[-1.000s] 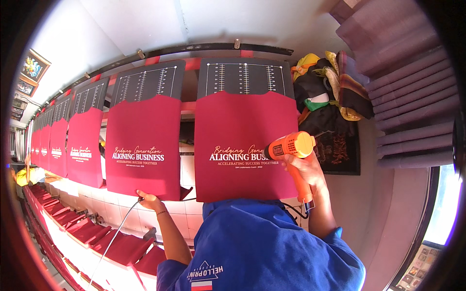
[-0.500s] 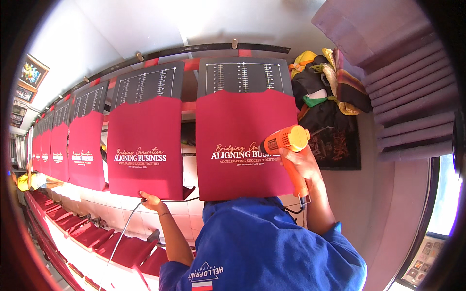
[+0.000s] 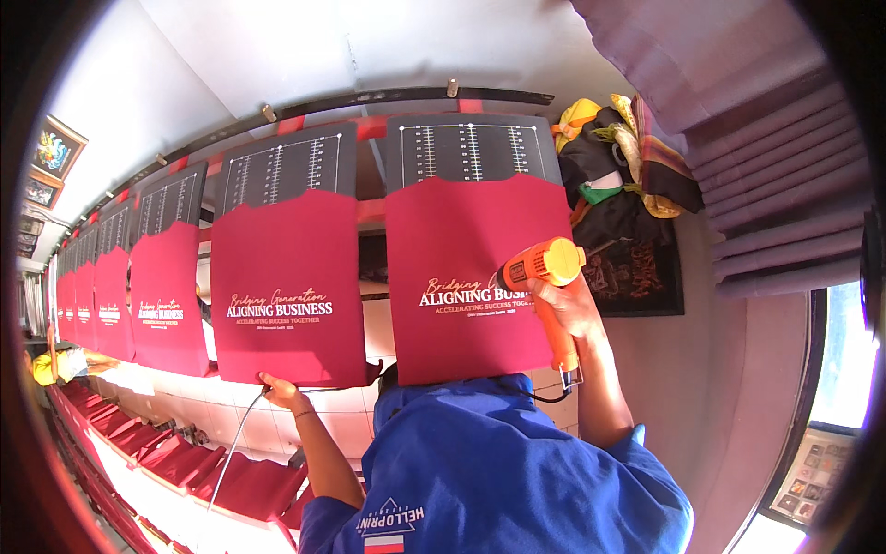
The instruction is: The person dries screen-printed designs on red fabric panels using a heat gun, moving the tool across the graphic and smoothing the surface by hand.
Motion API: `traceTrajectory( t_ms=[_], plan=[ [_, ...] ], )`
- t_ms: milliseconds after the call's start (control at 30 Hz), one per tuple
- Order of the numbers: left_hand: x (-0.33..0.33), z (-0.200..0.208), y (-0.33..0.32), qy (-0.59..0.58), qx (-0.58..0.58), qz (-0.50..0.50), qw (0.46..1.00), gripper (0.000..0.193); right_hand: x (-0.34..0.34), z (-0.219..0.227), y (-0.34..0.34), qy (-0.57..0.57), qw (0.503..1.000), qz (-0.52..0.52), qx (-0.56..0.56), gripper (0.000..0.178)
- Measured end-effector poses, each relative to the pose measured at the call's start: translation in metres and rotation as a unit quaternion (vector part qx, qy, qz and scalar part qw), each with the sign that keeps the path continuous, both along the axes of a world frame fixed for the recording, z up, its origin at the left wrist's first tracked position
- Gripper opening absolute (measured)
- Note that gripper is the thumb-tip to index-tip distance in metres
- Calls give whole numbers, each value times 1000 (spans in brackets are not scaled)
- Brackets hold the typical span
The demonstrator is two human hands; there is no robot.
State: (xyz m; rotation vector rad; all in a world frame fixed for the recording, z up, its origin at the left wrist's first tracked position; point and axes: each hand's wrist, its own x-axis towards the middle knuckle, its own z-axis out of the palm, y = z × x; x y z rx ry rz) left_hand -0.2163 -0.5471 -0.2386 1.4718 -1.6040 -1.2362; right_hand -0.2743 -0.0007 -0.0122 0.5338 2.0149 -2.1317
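My right hand [image 3: 570, 309] grips an orange heat gun [image 3: 551, 263] by its handle. The dark nozzle points left and hangs over the white and gold print on the nearest maroon shirt [image 3: 480, 222], covering part of the lettering. That shirt is stretched over a dark board [image 3: 472, 148] with white ruler marks. Lower left, my left hand [image 3: 284, 392] is closed round a thin dark cable [image 3: 242, 427], just at the lower edge of the neighbouring maroon shirt [image 3: 284, 249]. Whether its fingers also touch that shirt, I cannot tell.
More maroon shirts on boards [image 3: 166, 286] run off to the left along a dark rail [image 3: 360, 98]. Another row of maroon shirts [image 3: 249, 480] lies lower left. A person in yellow [image 3: 55, 367] is at the far left. Bundled cloths [image 3: 614, 166] hang right, beside a grey curtain [image 3: 784, 175].
The view has shifted slightly, so the boards appear farther right. Relative to the nearest shirt, the heat gun has moved a little left over the print. Both hands keep their hold.
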Motion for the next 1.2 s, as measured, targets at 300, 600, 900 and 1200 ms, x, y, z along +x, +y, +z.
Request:
traceTrajectory(
  t_ms=[300,600,900,1200],
  plan=[
    [-21,-7,-37,-15,5,10,1000,61,1,9,-26,-15,999,-28,30,47],
    [-23,19,-23,113,78,-23,990,57,-11,0,-29,27,997,-42,57,40],
    [-26,29,-15,111,93,-16,989,63,-15,-12,-25,52,997,-56,24,51],
    [-18,5,-33,112,91,-31,989,57,-5,-8,-36,15,999,-32,13,52]
  ],
)
